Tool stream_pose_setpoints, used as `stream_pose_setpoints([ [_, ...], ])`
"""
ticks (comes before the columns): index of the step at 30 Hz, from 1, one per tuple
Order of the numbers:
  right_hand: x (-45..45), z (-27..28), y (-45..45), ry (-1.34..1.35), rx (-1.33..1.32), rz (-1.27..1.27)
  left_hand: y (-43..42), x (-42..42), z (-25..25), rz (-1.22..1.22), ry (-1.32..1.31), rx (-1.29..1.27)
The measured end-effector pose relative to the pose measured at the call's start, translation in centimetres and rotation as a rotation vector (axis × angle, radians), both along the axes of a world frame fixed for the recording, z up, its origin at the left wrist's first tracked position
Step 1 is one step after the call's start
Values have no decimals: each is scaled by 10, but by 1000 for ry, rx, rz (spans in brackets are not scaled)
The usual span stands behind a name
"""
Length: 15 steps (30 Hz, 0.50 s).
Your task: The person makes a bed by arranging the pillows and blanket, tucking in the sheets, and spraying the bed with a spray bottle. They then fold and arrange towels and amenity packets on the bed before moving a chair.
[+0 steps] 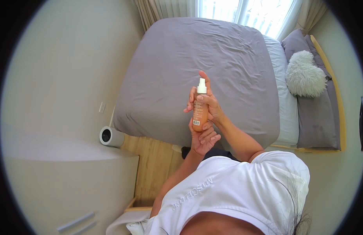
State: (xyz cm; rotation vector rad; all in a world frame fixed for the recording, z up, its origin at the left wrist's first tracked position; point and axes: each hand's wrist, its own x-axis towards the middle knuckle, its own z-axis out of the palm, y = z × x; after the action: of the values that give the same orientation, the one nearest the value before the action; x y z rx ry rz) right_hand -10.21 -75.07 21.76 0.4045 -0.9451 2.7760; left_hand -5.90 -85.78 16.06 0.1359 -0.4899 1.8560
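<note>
I hold a spray bottle (200,111) upright in both hands over the near side of the bed. It is orange, with a white spray top, pale print and a barcode low on its front. My right hand (212,105) is wrapped around the upper body, the thumb across the front and the index finger raised behind the white nozzle. Below it, my left hand (203,140) holds the bottle's base, fingers curled at its side.
A bed with a grey cover (197,51) fills the middle. Grey pillows (316,117) and a fluffy white heart-shaped cushion (305,74) lie at its right end. A white cylindrical device (115,138) stands on a pale cabinet (83,176) at left. Wooden floor (150,156) shows between.
</note>
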Motion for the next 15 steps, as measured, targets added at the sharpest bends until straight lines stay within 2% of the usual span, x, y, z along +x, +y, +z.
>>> stream_pose_setpoints([
  [2,-22,4,-7,-62,123,-69,-13,-26,-2,-107,-47,44],
  [3,-36,6,0,-181,374,-303,-21,-47,-5,-116,-44,43],
  [4,-48,5,16,-311,616,-536,-31,-66,5,-125,222,-346],
  [5,-61,-2,36,-328,909,-955,-46,-86,11,-137,491,-732],
  [6,-80,-4,63,-319,1203,-1383,-65,-110,2,-116,613,-836],
  [7,-89,-2,86,-442,1337,-1690,-83,-131,-4,-26,784,-1045],
  [8,-93,-4,111,-626,1262,-1755,-107,-149,-11,57,950,-1253],
  [9,-95,-7,133,-806,1178,-1818,-134,-167,-17,110,948,-1321],
  [10,-101,-10,150,-820,1187,-1834,-158,-188,-22,171,947,-1383],
  [12,-105,-26,163,-1059,1167,-1981,-206,-221,-26,205,832,-1444],
  [15,-132,-33,138,-1071,1195,-1960,-266,-255,-31,302,779,-1575],
])
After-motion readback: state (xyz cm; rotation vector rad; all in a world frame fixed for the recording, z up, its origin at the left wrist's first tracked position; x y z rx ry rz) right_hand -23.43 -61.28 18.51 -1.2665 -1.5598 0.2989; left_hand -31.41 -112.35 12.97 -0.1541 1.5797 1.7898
